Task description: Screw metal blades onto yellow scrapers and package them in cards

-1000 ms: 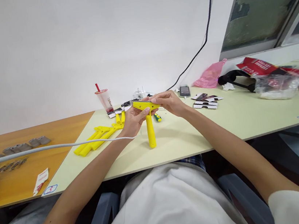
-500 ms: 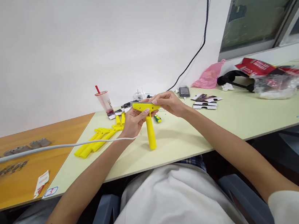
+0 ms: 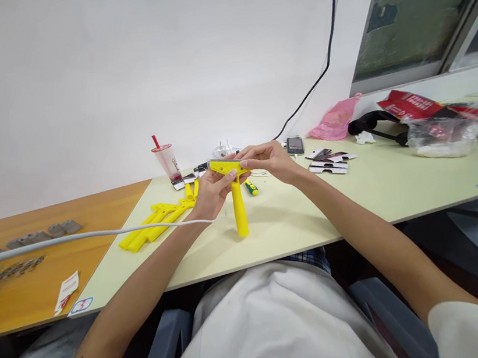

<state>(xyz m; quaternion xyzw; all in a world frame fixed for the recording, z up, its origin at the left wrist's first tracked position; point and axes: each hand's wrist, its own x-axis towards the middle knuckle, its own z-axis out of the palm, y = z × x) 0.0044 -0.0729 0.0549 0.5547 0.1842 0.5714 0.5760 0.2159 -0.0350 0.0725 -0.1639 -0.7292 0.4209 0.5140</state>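
Between my hands is a yellow scraper [image 3: 239, 208], its handle pointing down and its wide head at the top, with a thin grey strip along the upper edge. My left hand [image 3: 213, 193] grips the head's left side, thumb across the front. The fingers of my right hand [image 3: 267, 160] pinch the head's right end. Behind the scraper a green-and-yellow screwdriver [image 3: 251, 188] lies on the table, partly visible. Several more yellow scrapers [image 3: 157, 224] lie in a pile left of my left hand.
A cup with a red straw [image 3: 167, 162] stands by the wall. Small black-and-white cards [image 3: 329, 162], a phone [image 3: 294, 146], a pink bag [image 3: 337, 120] and clear plastic packaging [image 3: 442, 134] lie to the right. A pale cable [image 3: 96, 234] crosses over my left forearm. Metal parts [image 3: 13, 270] lie on the wooden table.
The scraper has tilted slightly, its head's left end rising a little. My right fingers have shifted slightly along its right end. Both hands keep their hold.
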